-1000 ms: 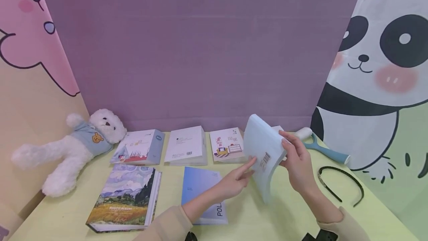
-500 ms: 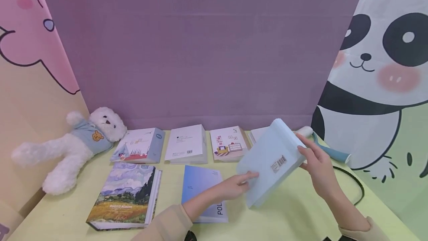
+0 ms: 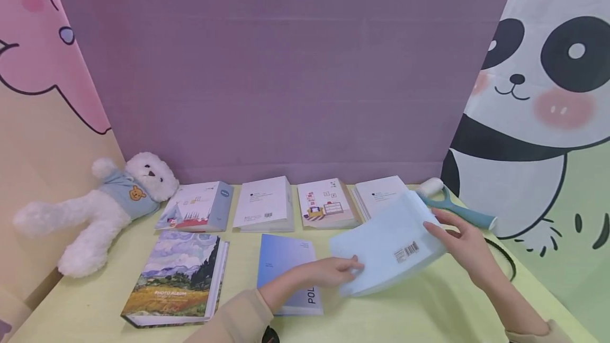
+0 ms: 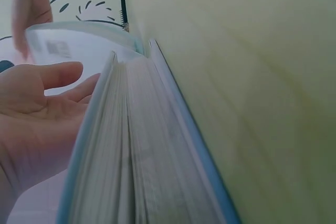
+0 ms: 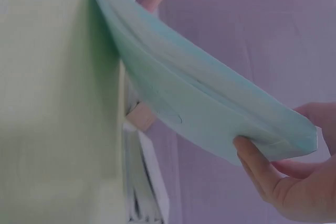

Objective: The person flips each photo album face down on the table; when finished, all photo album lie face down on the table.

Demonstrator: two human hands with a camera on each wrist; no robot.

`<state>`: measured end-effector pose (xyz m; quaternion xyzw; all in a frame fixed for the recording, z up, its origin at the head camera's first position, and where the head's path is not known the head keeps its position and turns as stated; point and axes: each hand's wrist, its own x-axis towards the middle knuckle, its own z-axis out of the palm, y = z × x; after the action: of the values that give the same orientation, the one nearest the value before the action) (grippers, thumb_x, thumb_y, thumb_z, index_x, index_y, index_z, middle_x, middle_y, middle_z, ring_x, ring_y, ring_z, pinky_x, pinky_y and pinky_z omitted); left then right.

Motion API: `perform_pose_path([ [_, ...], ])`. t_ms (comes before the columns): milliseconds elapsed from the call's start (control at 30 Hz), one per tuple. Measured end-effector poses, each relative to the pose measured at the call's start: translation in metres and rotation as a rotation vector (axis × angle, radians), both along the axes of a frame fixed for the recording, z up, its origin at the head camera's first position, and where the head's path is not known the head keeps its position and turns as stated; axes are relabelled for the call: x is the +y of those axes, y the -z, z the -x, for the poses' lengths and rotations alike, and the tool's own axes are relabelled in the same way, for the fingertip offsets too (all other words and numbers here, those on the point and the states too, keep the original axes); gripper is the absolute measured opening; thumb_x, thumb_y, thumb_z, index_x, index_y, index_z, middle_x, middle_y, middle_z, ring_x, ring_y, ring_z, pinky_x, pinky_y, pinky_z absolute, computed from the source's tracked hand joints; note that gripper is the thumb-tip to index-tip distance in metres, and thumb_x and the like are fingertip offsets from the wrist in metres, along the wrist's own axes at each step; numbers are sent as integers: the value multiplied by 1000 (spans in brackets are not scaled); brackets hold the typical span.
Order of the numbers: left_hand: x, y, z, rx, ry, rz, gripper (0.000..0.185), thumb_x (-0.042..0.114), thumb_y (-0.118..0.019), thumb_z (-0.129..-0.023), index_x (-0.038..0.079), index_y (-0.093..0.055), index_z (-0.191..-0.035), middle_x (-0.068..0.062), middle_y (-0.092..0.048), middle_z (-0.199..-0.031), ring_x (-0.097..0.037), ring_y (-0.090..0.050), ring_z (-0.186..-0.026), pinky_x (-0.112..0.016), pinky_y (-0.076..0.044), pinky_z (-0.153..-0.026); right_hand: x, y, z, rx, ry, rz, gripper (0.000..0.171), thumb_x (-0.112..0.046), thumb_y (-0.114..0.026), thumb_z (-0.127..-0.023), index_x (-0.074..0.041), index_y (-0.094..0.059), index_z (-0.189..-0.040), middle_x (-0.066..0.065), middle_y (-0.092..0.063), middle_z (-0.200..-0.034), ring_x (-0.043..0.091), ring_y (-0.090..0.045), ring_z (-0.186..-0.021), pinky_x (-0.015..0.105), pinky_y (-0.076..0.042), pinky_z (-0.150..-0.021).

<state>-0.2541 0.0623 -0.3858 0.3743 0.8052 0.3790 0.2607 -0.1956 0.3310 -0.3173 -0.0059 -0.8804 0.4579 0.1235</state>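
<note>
Right grip [image 3: 467,247] on barcoded blue book [image 3: 381,250], "PHOTO ALBUM" [image 3: 164,303] apart.

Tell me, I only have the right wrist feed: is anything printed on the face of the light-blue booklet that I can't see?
Observer: Yes, the head view shows a barcode label on the upward face of the light-blue booklet.
Operator: Anything behind the right hand?
Observer: A black curved band, partly hidden by that arm.
Operator: And at the far left of the table?
Observer: A white plush toy in a blue shirt.
</note>
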Motion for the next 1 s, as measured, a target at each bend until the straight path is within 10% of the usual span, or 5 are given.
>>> perform_pose_path([
  [300, -3, 2, 0, 81, 24, 101, 38, 24, -39, -93, 19, -43, -130, -1, -26, -143, -18, -22, -132, -32, -18, -108, 26, 29, 9, -66, 25, -247, 67, -40, -62, -78, -3, -41, -129, 20, -48, -124, -8, -49, -77, 18, -43, -63],
  [1000, -14, 4, 0, 40, -51, 77, 30, 30, -45, -91, 22, -54, -118, 1, -33, -140, -21, -28, -130, -40, -25, -104, 57, 72, 16, -274, -65, -340, 65, -38, -65, -76, 7, -48, -120, 26, -49, -120, 31, -57, -98, 24, -44, -69],
])
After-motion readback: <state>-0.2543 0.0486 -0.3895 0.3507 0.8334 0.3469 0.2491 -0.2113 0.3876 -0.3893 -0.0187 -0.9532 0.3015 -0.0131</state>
